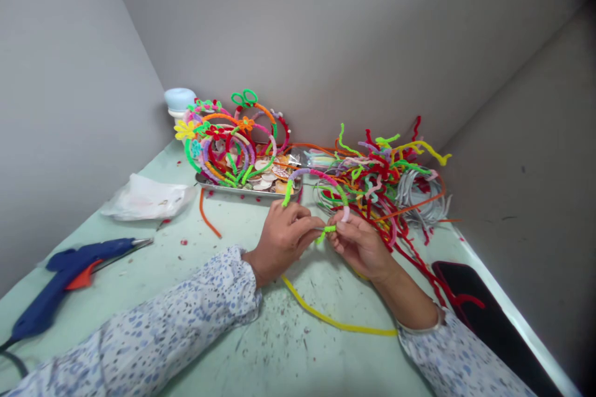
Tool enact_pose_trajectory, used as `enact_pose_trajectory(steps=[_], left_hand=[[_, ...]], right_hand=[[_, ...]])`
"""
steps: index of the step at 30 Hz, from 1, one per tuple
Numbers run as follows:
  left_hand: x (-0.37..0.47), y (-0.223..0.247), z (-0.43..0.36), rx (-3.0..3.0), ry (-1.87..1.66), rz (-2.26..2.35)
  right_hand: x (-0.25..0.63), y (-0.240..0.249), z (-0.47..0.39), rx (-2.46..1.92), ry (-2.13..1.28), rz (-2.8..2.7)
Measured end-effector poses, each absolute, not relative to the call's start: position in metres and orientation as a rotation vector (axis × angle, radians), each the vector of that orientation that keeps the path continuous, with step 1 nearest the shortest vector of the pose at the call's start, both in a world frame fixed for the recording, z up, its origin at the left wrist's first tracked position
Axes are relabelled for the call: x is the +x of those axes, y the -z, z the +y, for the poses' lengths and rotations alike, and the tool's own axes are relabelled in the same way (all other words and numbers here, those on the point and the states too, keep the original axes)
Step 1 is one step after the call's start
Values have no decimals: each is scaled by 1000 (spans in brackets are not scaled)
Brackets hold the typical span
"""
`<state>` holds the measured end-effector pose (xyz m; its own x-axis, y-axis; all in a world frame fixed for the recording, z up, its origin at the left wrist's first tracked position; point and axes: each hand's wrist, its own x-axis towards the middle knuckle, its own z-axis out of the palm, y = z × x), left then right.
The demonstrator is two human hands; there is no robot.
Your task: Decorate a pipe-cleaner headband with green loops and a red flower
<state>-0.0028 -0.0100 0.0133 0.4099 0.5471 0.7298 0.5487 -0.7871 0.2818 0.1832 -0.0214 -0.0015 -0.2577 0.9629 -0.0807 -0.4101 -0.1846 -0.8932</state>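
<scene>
Near the middle of the table, my left hand [284,232] and my right hand [361,245] meet, both with fingers closed. Between their fingertips runs a short bright green pipe cleaner [329,229], pinched from both sides, with a loose end hanging down. A headband [321,175] wrapped in green, lilac, magenta and pale pink fuzzy sections arches above the hands. Its green end passes down behind my left hand and its pale pink end reaches my right fingers. On the table below lies a yellow pipe cleaner [326,317], partly under my right wrist.
Finished headbands [228,136] stand in a metal tray [233,191] of small discs. Tangled pipe cleaners [377,167] and a grey wire coil [421,195] lie right. A blue glue gun [69,273] and plastic bag [146,198] lie left; a dark phone [493,322] sits at the right edge.
</scene>
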Motion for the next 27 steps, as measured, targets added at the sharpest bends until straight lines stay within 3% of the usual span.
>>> enact_pose_trajectory(steps=[27], left_hand=[[-1,-16,-12,-2760,1469,-1121]], right_hand=[[181,1,-20,-865,-1622,-974]])
